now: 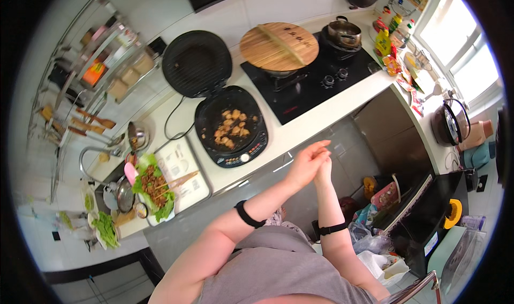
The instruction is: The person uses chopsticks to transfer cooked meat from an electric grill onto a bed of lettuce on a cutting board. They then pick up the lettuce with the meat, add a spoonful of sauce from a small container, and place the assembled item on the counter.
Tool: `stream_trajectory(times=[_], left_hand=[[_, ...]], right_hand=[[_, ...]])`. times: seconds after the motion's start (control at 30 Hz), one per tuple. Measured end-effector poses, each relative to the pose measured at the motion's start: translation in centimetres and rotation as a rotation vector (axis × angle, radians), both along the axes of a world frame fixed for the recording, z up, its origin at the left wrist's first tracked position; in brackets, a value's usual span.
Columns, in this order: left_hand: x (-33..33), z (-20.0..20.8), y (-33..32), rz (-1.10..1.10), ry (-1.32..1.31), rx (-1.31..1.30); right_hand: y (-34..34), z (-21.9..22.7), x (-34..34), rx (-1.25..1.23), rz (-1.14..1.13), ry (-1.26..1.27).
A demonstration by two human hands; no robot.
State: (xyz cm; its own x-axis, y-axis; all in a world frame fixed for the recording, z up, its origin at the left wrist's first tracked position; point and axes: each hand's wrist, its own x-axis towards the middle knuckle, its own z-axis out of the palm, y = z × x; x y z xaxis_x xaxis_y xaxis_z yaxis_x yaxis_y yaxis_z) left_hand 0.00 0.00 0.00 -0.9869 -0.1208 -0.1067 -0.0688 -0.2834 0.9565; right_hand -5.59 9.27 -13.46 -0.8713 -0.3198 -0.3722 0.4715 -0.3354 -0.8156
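My left hand [307, 163] and my right hand [323, 171] meet in front of the counter, the left lying over the right. No object shows in either. The left fingers are stretched out to the right; the right fingers are mostly hidden behind the left hand. Nearest to the hands on the counter is a black electric griddle [230, 155] with its ridged lid [197, 63] raised. Browned chunks of food [230, 128] lie scattered on its plate. Further left, browned meat [154, 185] sits on green lettuce leaves [163, 212], with wooden chopsticks [182, 181] across it.
Behind the griddle, a round wooden lid [279, 47] covers a pan on the black cooktop [305, 95]. A small metal pot [344, 33] stands on the far burner. At left are a white tray [187, 162], a faucet [83, 156] and more lettuce [107, 229]. A rice cooker [447, 123] stands right.
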Motion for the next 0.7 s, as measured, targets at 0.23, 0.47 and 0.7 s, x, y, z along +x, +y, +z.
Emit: stream_trajectory(times=[0.23,0.47,0.7], left_hand=[[14.6,-1.4,-11.4,0.2,-0.195,-0.033],[26.3,-5.8,-23.3,0.435,-0.502,-0.805],[30.2,-9.0,-32.4,0.051,-0.808,-1.804]], right_hand=[[-6.5,4.3,10.2,0.214,0.236,-0.03],[-12.2,6.1,16.7,0.272,0.587,0.087],[-18.5,5.3,19.6,0.309,0.676,0.133]])
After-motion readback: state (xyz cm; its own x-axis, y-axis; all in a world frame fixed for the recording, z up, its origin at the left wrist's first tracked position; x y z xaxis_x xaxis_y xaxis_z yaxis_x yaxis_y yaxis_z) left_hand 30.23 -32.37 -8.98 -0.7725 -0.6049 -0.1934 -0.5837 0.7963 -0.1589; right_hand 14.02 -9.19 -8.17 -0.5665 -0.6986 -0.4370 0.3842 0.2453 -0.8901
